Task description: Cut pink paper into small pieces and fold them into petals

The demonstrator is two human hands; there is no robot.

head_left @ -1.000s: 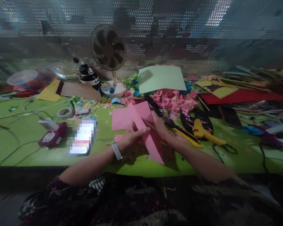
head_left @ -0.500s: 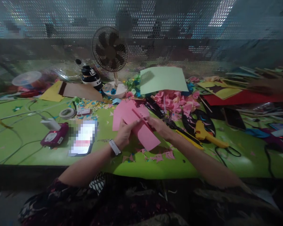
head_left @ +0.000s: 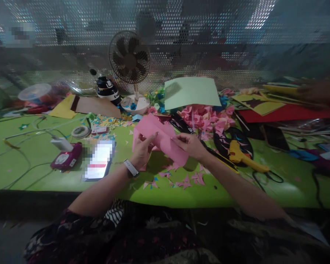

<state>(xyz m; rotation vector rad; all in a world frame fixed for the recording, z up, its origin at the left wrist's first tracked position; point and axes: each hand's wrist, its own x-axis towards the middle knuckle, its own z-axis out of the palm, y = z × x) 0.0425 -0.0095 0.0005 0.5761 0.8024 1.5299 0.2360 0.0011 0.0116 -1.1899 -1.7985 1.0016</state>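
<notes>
A sheet of pink paper (head_left: pixel 169 146) is held between my two hands, bent and lifted a little off the green table (head_left: pixel 159 196). My left hand (head_left: pixel 142 149), with a white-banded watch on its wrist, pinches the sheet near its left side with thumb and fingers. At the right edge, my right hand (head_left: pixel 189 143) pinches the same sheet. More pink paper (head_left: pixel 147 125) lies behind and under it. Small pink scraps (head_left: pixel 185 181) are scattered on the table just in front of my hands.
A lit phone (head_left: pixel 99 161) and a purple device (head_left: pixel 66 157) with cables lie left. On the right are a yellow glue gun (head_left: pixel 243 156) and scissors (head_left: pixel 272 176). Behind stand a fan (head_left: pixel 130 60), a pile of pink paper pieces (head_left: pixel 206 119) and a pale green sheet (head_left: pixel 192 93).
The pink sheet, earlier folded into a flat strip, is now opened out and curved. My right hand has moved toward me along its right edge, and my left thumb has shifted left.
</notes>
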